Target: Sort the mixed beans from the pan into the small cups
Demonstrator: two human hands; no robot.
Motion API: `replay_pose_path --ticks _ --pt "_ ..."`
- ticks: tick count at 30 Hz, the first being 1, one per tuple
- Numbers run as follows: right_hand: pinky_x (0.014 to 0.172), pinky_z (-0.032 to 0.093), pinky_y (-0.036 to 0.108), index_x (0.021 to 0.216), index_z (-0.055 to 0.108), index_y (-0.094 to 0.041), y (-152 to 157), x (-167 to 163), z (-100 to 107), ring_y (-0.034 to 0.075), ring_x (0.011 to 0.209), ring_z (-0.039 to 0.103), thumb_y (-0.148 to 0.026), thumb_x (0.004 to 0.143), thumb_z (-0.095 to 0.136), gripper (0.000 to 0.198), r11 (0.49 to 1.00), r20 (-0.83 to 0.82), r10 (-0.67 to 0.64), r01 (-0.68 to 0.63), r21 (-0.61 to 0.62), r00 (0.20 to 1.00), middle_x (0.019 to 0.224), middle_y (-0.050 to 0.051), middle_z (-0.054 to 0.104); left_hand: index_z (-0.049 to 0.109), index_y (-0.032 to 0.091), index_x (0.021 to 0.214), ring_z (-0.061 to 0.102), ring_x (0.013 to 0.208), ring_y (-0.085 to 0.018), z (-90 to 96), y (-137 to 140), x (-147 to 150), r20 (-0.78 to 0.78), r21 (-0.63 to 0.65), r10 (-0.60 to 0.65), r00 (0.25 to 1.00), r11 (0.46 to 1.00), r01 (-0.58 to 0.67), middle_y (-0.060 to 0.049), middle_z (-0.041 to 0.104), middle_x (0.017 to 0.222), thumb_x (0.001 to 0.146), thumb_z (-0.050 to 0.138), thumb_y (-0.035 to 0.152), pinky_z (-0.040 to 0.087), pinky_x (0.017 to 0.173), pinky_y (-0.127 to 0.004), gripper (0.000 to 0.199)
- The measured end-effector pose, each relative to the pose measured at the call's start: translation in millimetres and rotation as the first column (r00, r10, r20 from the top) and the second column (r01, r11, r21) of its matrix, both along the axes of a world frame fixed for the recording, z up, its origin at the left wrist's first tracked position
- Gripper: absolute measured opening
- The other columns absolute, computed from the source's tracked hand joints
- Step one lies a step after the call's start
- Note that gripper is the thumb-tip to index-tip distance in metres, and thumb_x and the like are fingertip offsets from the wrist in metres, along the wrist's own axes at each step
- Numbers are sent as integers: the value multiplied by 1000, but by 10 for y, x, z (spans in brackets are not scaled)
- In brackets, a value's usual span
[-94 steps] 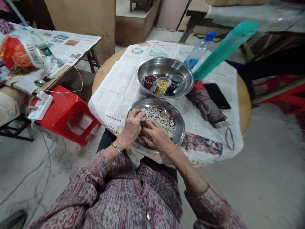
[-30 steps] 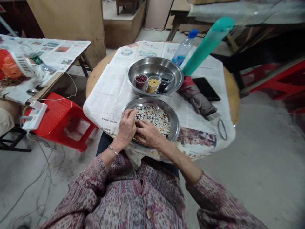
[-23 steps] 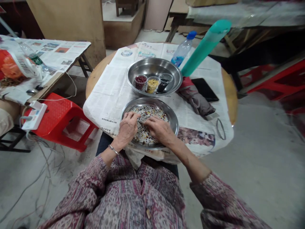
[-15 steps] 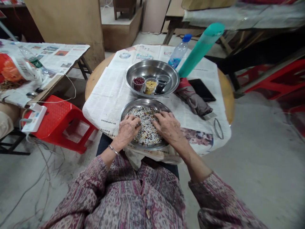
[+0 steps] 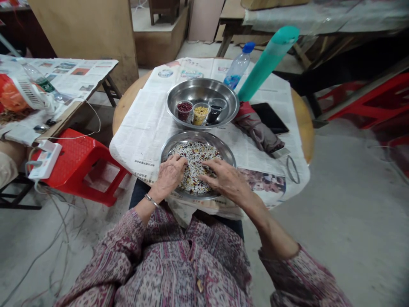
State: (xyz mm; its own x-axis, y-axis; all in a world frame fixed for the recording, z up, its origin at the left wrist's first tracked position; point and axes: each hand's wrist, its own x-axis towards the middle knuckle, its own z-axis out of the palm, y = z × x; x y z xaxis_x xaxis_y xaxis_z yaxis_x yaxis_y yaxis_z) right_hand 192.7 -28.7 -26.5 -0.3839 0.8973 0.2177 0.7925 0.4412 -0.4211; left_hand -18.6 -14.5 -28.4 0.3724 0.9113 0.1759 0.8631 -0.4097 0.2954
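Note:
A shallow steel bowl [image 5: 229,158] in front of me holds mixed white, yellow, dark red and black grains [image 5: 195,155]. Over its left side is my left hand [image 5: 171,174], fingers curled together at the grains; anything pinched there is too small to make out. My right hand [image 5: 225,179] reaches over the right side with thumb and fingers apart, its fingertips at the grains. Just behind, a larger steel bowl [image 5: 207,87] contains three clear cups: a cup of dark red beans [image 5: 184,111], a cup of yellow grains [image 5: 200,114] and a cup of black grains [image 5: 215,111].
Newspaper [image 5: 137,132] covers the round table. A plastic bottle [image 5: 238,66], a green tube [image 5: 268,64], a folded umbrella [image 5: 260,132] and a dark tablet [image 5: 271,118] stand or lie to the right. At left, a red stool [image 5: 79,157] carries a power strip [image 5: 46,161].
My right hand has shifted slightly down and its fingers have spread over the grains. My left fingers have drawn closer together. The grains look more stirred, with more coloured ones showing.

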Motion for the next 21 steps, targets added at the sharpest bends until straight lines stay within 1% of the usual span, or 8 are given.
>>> replay_pose_path --ticks 1,3,6,8,12,14,16,21 --pt "89 53 41 119 64 -20 -31 33 5 27 100 66 -34 88 66 33 1000 44 5 -4 -14 999 109 11 68 63 20 110 58 105 -20 14 -2 -3 4 15 -10 1000 1000 10 -5 64 109 99 56 27 51 93 -33 15" --pt "84 54 40 121 63 -20 -66 68 -18 28 98 66 -35 86 69 39 999 95 26 -22 -38 995 110 12 67 58 22 127 54 117 -24 58 -2 -14 -4 37 -77 997 996 77 -7 60 125 95 64 41 50 99 -38 37" --pt "85 53 41 119 64 -19 -30 23 -108 28 98 65 -26 85 65 35 998 75 42 -38 -47 996 109 13 68 49 27 141 46 128 -29 111 17 -35 -48 26 -234 971 971 236 -7 49 146 88 70 50 48 104 -43 62" --pt "86 51 40 111 67 -18 39 -55 -167 26 95 66 -18 83 60 28 998 21 24 -23 -64 999 103 12 71 53 26 137 46 129 -28 109 41 -45 -69 9 -296 953 955 297 -6 49 145 89 70 46 47 105 -42 54" --pt "82 52 36 94 73 -20 159 -200 -201 23 86 68 -16 83 54 22 991 -85 -43 32 -131 995 90 8 75 64 20 110 54 113 -20 16 91 -57 -47 -9 -313 949 950 312 -3 62 114 97 56 21 46 106 -38 15" --pt "84 53 37 96 74 -22 186 -220 -188 23 88 70 -18 85 53 24 990 -152 -86 68 -120 985 93 8 77 65 18 102 58 103 -17 -39 103 -60 -25 -14 -286 958 958 286 -3 64 101 98 47 11 47 105 -36 20" --pt "89 54 38 102 75 -22 203 -201 -176 23 94 71 -17 87 50 29 992 -217 -116 101 -80 969 101 8 78 65 18 102 60 99 -17 -78 104 -61 4 -14 -250 968 968 250 -3 65 98 95 43 5 49 102 -34 27" --pt "97 54 40 114 72 -18 234 -107 -179 22 105 69 -8 84 40 45 989 -232 -135 146 32 963 115 10 74 58 14 127 59 119 -16 -98 92 -51 138 51 -155 978 987 150 -7 66 124 84 38 -8 49 109 -33 52"
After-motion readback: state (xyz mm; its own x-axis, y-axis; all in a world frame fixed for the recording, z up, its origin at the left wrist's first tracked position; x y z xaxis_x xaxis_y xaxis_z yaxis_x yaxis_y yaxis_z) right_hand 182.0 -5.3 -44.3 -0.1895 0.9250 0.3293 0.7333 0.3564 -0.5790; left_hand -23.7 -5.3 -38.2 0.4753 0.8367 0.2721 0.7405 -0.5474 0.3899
